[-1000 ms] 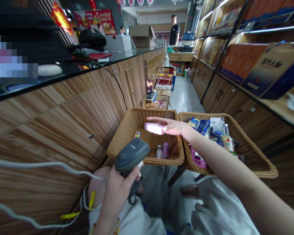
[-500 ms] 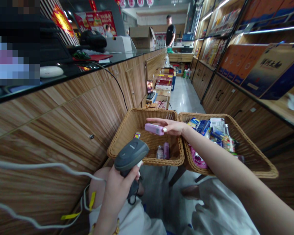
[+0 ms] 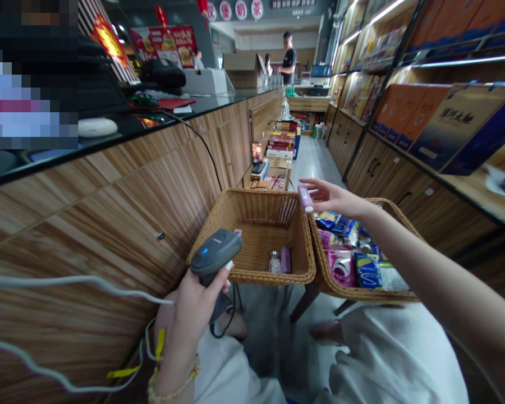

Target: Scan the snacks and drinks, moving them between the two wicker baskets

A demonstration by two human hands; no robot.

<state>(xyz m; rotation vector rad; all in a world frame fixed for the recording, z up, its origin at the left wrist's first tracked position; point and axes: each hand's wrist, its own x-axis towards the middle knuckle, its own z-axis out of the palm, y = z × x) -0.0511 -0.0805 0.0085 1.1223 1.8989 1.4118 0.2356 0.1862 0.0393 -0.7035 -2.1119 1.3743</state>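
Running along our left, a wood-panelled counter (image 3: 109,219) with a glossy black top carries a computer mouse (image 3: 144,100) and a white pad (image 3: 97,127), while a white cable (image 3: 67,280) trails across its lower front. Nearer the middle, our left hand (image 3: 193,314), with a gold bracelet (image 3: 174,381) at the wrist, has its fingers curled tightly around the grip of a barcode scanner (image 3: 216,252), its blue light lit. The scanner sits just above the near rim of a wicker basket (image 3: 252,275), which holds a small glass bottle (image 3: 275,262) and a purple tube (image 3: 285,260). To the right, our right hand (image 3: 336,198) pinches a small pink tube (image 3: 305,199) upright at the fingertips, above the rims where this basket meets a second wicker basket (image 3: 332,289), which is packed with snack packets (image 3: 353,264). Further right, boxed goods (image 3: 458,126) line the shelves, and far down the aisle a person (image 3: 289,59) stands in a black shirt
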